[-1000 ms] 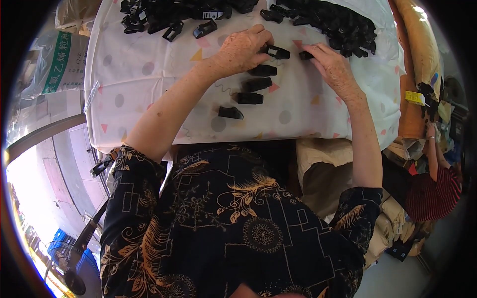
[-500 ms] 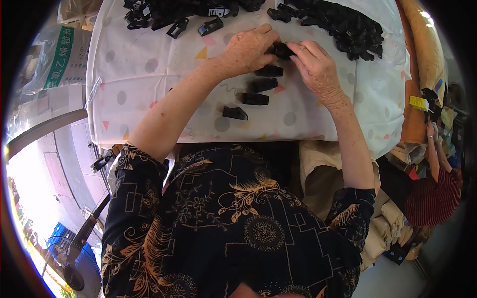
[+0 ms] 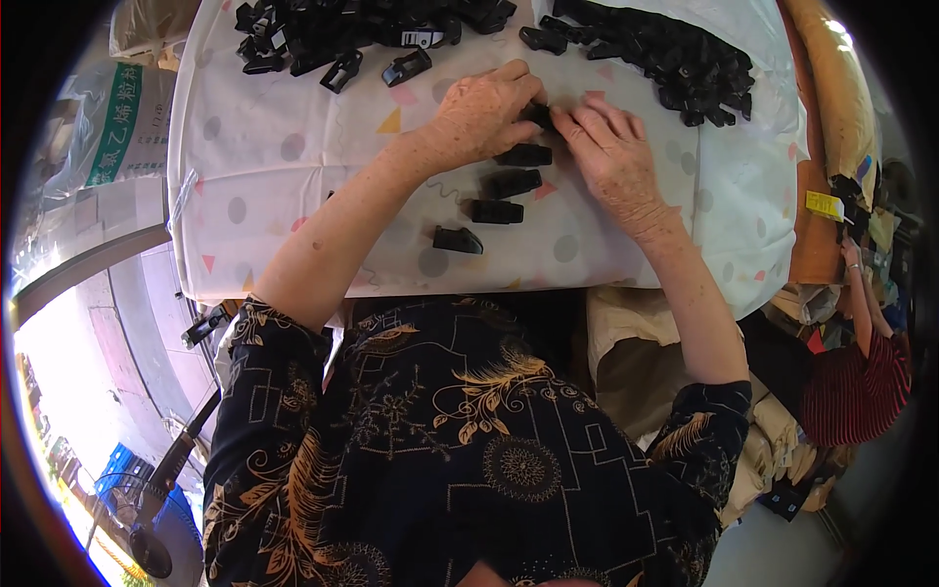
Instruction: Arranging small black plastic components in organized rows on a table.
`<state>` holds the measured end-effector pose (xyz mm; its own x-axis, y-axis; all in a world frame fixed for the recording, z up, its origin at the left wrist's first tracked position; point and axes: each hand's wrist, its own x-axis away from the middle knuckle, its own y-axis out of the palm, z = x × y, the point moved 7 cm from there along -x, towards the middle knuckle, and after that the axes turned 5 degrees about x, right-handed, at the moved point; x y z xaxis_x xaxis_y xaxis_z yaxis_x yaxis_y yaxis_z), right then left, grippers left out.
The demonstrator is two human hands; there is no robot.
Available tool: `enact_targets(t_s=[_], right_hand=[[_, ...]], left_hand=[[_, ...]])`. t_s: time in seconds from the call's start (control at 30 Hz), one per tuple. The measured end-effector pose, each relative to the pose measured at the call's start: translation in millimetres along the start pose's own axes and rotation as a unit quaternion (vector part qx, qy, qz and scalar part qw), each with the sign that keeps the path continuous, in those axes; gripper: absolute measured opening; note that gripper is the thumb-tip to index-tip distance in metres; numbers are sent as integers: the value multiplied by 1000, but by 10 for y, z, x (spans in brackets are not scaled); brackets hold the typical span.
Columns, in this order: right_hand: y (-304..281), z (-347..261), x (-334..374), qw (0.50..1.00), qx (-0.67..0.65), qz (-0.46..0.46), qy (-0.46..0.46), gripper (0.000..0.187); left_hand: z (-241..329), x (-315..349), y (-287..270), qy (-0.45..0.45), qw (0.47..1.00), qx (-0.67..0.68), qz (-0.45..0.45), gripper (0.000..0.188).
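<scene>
Black plastic clip (image 3: 537,114), pinched between the fingertips of the left hand (image 3: 481,115) and the right hand (image 3: 612,157), is held at upper centre of the frame on a white spotted tablecloth (image 3: 293,147); both hands are closed on it. A piece appears to be mid-assembly, and setting it down in line seems called for next. Four finished clips (image 3: 494,210) are laid in a slanting row just below. Two loose heaps (image 3: 685,59) of black parts are spread along the top edge, too many to count.
</scene>
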<state>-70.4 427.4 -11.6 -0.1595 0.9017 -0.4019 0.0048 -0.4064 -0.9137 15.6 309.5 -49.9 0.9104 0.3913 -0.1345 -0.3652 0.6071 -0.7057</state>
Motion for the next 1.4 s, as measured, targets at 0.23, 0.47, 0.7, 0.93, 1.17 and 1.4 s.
enact_targets(t_s=[0.23,0.47,0.7,0.93,1.17,1.4], right_hand=[[78,142,-57,995,-85,-10,46,37],[103,564,-686,990,-65,58,108,42],[500,609,-757,996,45,-8,78,33],[245,781,-505,977,-101,111,149,25],[264,870,-179,862,-357,71,354,24],[399,638,-219,860,-403,52,308,22]], left_hand=[[-13,-23,-58,28,1000,7,-1,35],[-277,-473,-373,-59,989,-46,126,31],[-296,-527,-291,-66,986,-81,129,27],[-230,-552,-237,-52,983,-69,164,28],[-78,-362,-155,77,987,-63,123,31],[-226,-274,-150,-25,991,43,126,43]])
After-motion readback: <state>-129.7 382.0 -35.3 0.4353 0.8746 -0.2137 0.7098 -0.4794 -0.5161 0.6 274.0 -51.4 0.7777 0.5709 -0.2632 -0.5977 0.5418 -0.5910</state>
